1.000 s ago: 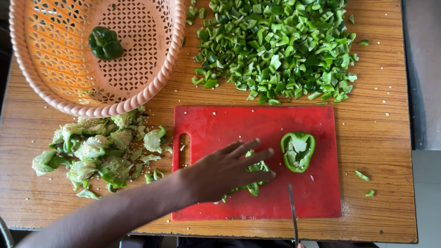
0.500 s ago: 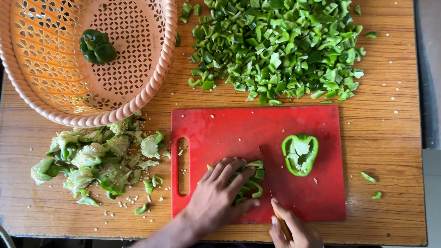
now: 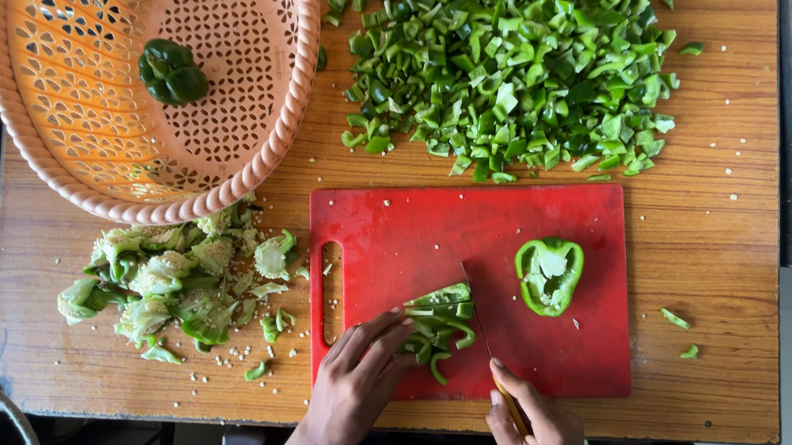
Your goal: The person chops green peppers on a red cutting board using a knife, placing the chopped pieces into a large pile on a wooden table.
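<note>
A red cutting board [image 3: 396, 231] lies on the wooden table [image 3: 722, 264]. My left hand [image 3: 357, 377] presses on a bunch of green pepper strips [image 3: 439, 322] at the board's near edge. My right hand [image 3: 530, 415] holds a knife [image 3: 478, 320] whose thin blade rests against the right side of those strips. A hollow green pepper half [image 3: 549, 274] lies open side up on the right part of the board, apart from both hands.
A large heap of chopped green pepper [image 3: 513, 69] covers the table beyond the board. A pile of pepper cores and trimmings [image 3: 179, 278] lies left of the board. An orange perforated basket [image 3: 77, 128] at the far left holds one whole green pepper [image 3: 171, 71].
My left hand drew back toward me and settled on the strips. My right hand came into view with the knife and brought the blade up to the strips.
</note>
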